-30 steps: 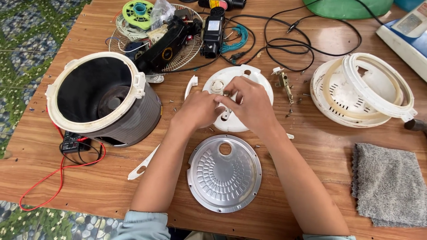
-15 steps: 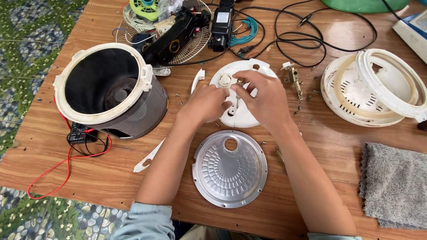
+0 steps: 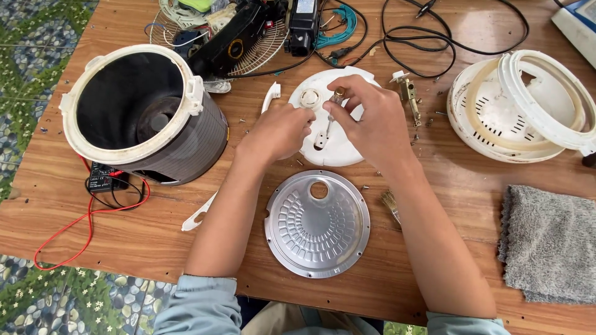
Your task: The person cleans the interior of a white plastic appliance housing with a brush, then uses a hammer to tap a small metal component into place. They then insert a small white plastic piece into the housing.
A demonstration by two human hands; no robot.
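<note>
Looking down from the head camera, I see both hands over a white round plastic cover (image 3: 332, 146) that lies flat on the wooden surface (image 3: 447, 186), near its far middle. My right hand (image 3: 372, 121) has its grip pinched on a small metal part (image 3: 337, 97) held just above the cover, thumb and forefinger closed on it. My left hand (image 3: 279, 131) rests curled against the cover's left edge; I cannot tell whether its grip holds anything, since the fingertips are tucked under. Just in front of the cover, nearer to me, lies a shiny round metal plate (image 3: 318, 224) with a hole near its far rim. To the left stands a cooker body (image 3: 146, 115), dark inside with a white rim, and red and black wires (image 3: 93, 208) trail from its base. At the right sits a white lid ring (image 3: 528, 105) stacked on another round white piece, well apart from the hands. A grey cloth (image 3: 549, 245) lies at the right near edge. A small brush (image 3: 391, 203) lies just beside the metal plate.
</note>
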